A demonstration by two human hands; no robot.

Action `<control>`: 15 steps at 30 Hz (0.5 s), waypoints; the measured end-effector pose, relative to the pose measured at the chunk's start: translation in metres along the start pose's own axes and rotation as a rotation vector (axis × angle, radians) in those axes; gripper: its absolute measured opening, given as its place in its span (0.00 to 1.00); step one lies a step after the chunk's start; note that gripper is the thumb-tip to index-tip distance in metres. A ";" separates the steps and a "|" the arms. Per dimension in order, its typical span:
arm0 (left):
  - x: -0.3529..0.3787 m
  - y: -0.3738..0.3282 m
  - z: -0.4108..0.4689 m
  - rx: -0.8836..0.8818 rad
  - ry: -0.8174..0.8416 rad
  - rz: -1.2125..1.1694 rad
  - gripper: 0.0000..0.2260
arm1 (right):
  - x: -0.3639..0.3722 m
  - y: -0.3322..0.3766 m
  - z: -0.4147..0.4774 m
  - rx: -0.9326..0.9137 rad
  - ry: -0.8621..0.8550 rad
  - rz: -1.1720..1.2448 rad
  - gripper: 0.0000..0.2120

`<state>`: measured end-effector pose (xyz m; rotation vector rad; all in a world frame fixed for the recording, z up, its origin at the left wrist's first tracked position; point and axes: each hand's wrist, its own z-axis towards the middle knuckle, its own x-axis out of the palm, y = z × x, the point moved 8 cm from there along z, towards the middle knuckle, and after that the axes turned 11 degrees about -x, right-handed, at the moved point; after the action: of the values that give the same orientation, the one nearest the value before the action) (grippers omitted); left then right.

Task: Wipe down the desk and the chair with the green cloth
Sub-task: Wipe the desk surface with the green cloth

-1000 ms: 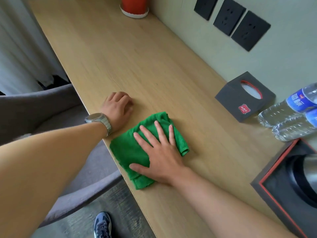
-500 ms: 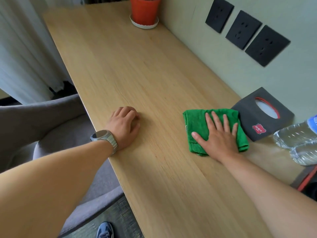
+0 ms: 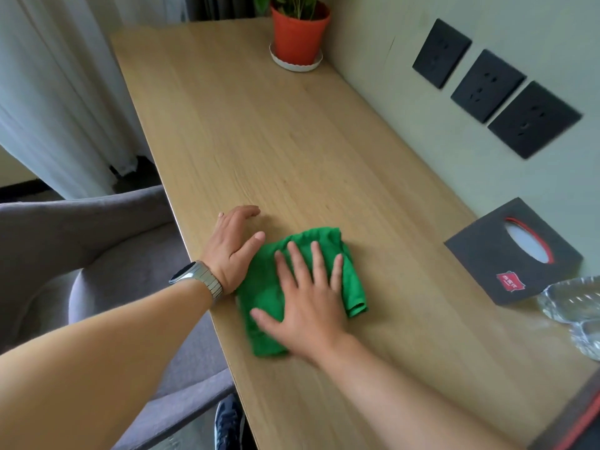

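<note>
Pale wood worktop point(image 3: 292, 141) runs along the wall; near its front edge lies our green cloth point(image 3: 269, 287). Our right grip point(image 3: 308, 306) presses flat on it, fingers spread. Our left grip point(image 3: 235, 248) rests loosely curled, touching the cloth's left side. Beside that edge stands the grey chair point(image 3: 97, 254).

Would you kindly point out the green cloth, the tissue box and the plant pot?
green cloth point(image 3: 266, 280), head view, bare fabric left of the fingers.
tissue box point(image 3: 480, 254), head view, dark top face.
plant pot point(image 3: 297, 37), head view, orange side wall.
</note>
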<state>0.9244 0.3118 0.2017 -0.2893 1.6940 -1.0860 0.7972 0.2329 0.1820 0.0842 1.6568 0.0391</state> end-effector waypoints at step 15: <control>-0.016 0.012 0.044 0.070 -0.002 0.238 0.21 | -0.007 -0.035 0.031 -0.086 -0.018 0.013 0.45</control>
<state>0.9719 0.3063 0.2008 -0.0415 1.6380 -0.9647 0.8271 0.1965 0.1836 0.0301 1.6349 0.1194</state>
